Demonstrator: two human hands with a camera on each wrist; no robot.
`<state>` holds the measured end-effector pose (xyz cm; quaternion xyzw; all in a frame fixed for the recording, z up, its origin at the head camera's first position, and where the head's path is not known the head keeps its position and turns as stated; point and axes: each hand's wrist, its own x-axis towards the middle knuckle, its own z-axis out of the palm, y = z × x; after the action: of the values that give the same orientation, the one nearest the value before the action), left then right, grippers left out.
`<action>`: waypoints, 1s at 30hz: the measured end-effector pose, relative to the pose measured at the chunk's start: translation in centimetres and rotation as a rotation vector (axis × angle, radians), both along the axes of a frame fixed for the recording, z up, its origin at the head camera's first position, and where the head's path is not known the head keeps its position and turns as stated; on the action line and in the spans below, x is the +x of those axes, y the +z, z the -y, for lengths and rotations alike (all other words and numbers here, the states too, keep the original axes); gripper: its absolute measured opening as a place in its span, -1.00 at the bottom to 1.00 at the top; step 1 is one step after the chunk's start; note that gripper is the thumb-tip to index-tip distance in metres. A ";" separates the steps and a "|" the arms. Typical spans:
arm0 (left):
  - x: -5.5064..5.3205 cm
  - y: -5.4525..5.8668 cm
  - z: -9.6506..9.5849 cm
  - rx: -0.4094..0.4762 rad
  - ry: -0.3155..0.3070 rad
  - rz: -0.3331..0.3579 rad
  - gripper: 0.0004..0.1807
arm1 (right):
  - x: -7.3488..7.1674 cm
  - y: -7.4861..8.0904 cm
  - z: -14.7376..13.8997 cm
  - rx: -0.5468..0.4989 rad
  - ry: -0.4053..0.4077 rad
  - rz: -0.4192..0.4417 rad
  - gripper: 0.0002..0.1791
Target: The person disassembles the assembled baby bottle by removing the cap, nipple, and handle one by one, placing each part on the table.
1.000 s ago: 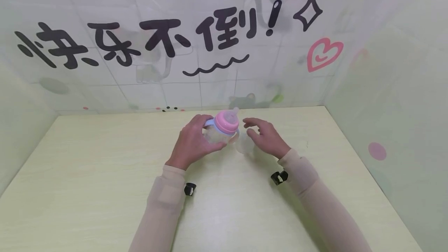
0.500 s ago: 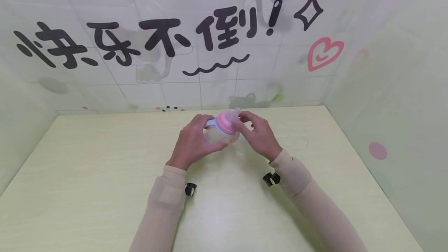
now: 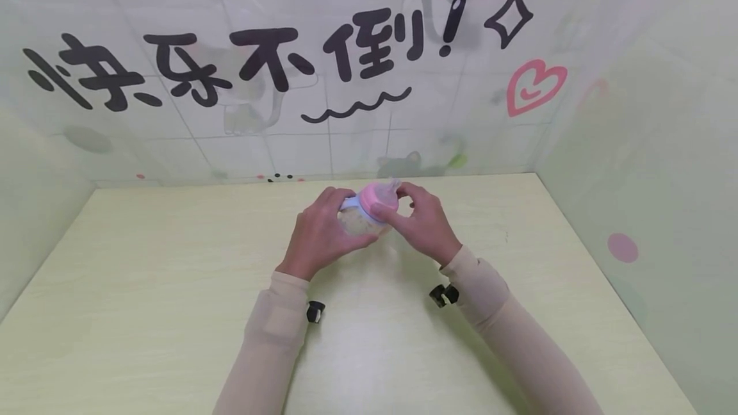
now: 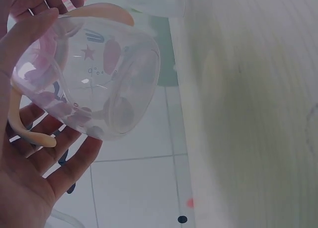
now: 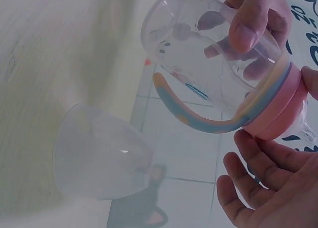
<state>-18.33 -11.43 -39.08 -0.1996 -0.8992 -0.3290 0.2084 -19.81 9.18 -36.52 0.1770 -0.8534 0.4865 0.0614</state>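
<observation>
So we had the baby bottle (image 3: pixel 356 224) lifted off the pale table (image 3: pixel 173 306), close to the back wall (image 3: pixel 352 155). It was tilted, with the see-through teat (image 5: pixel 307 133) pointing up and off to our right. Our left hand (image 3: pixel 319 229) was wrapped round the clear body, thumb on one side, fingers on the other. Our right hand (image 3: pixel 428 219) had the pink collar (image 5: pixel 280 109) pinched between thumb and fingertips. From the right wrist cam we got a decent look at one curved pastel handle (image 5: pixel 198 121), and the left one showed us a little star print (image 4: pixel 88 51) on the plastic. A cloudy, cup-shaped cover (image 5: pixel 102 153) stood wide end down on the table, near the bottle but not touching it. Behind everything we had chunky black lettering (image 3: pixel 273 56) and a pink heart outline (image 3: pixel 511 96) on the wall.
</observation>
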 end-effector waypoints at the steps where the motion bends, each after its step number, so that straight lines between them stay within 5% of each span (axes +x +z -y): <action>1: 0.0 0.0 0.0 0.004 -0.004 -0.001 -0.23 | 0.0 0.0 0.0 -0.001 0.002 -0.004 -0.57; 18: -0.1 0.1 0.2 0.084 -0.107 0.081 -0.21 | -0.1 0.0 -0.7 -0.013 0.187 -0.149 -0.50; 30: 0.1 0.5 0.1 0.133 -0.137 0.122 -0.23 | -0.1 0.4 -1.0 -0.072 0.250 -0.118 -0.45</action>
<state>-18.24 -11.57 -38.62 -0.2260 -0.8707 -0.4128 0.1431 -19.95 10.15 -36.11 0.3078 -0.8017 0.5092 0.0566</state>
